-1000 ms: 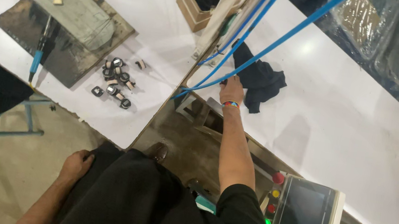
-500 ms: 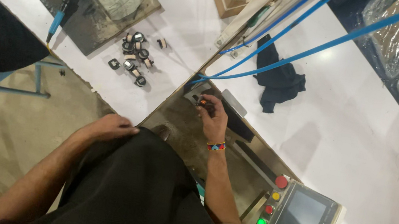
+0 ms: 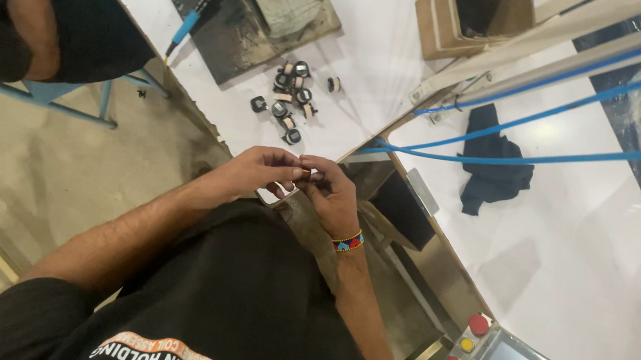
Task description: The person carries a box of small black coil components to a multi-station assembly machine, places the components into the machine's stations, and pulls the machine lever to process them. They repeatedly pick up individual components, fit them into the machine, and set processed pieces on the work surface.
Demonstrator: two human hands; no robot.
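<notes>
Head view shows the left hand [image 3: 252, 173] and right hand [image 3: 333, 195] brought together over the lap, fingertips pinched on a small dark part [image 3: 303, 174] between them; what kind of part it is cannot be told. Just beyond the part, on the white tabletop [image 3: 377, 51], lies a cluster of small black rings [image 3: 291, 97]. Farther beyond it sits a dark mat [image 3: 219, 7] with a blue-handled tool [image 3: 195, 11]. Right of the part lies a black cloth [image 3: 493, 161].

head cam | looks steeply down | hands [image 3: 299, 181] close below
</notes>
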